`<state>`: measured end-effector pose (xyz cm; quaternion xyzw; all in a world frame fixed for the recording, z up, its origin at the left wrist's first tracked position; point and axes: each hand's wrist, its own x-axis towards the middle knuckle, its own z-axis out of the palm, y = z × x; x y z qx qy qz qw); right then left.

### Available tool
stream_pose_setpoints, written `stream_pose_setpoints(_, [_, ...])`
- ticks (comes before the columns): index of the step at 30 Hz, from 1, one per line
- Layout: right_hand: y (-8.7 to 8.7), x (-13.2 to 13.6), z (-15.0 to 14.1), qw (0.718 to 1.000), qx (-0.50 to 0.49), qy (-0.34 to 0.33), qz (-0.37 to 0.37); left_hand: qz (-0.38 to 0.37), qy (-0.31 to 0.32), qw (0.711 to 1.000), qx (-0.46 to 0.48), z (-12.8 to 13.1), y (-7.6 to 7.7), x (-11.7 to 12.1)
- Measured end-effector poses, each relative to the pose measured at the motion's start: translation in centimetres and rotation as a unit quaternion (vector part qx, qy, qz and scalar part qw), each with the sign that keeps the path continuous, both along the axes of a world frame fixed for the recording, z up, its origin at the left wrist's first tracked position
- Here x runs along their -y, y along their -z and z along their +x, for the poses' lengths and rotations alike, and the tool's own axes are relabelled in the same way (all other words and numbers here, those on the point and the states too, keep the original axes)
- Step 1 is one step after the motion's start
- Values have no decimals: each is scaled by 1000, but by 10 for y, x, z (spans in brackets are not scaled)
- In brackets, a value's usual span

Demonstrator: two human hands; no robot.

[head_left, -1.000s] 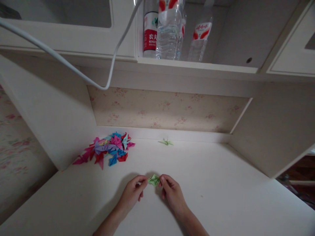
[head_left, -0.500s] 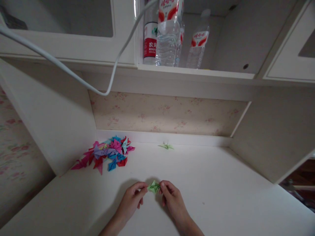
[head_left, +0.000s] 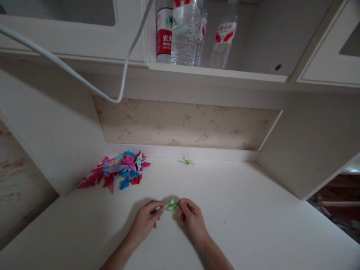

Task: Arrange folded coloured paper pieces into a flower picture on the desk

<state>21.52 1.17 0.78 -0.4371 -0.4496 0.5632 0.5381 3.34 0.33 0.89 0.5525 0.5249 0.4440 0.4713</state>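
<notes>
Between my two hands is a small folded piece of green origami paper (head_left: 172, 205), held just above the white desk (head_left: 242, 221). My left hand (head_left: 146, 218) pinches its left tip between thumb and forefinger. On the opposite side, my right hand (head_left: 193, 219) grips the right tip in the same way. Farther back on the desk lies a pale green paper crane (head_left: 186, 161) with its wings spread. A heap of folded paper cranes (head_left: 123, 170) in pink, purple, blue and red rests at the back left.
A white cable (head_left: 123, 80) hangs in a loop at the upper left. Plastic bottles (head_left: 184, 41) stand on the open shelf above the desk. White side panels (head_left: 315, 138) bound the desk left and right, with flowered wallpaper (head_left: 185, 122) behind.
The view has tilted down slightly and shifted right, so everything appears higher and a little to the left. Both hands keep hold of the green paper, drawn slightly wider.
</notes>
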Motion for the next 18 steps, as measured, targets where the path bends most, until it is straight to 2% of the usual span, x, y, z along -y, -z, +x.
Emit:
stream_pose_setpoints(5, [0,-2,1,999,-23,22,1,17,20,998,-65,8,-4,-3])
stream_pose_setpoints(8, [-3,-6,6,998,-58,38,-15,58,22,993,-105,16,-13,-18])
stream_pose_setpoints(14, [-4,-15,19,984,-119,121,-52,62,5,990,-123,42,-24,-89])
stream_pose_setpoints(18, [2,-16,18,991,-75,94,-50,73,6,988,-133,69,-18,-140])
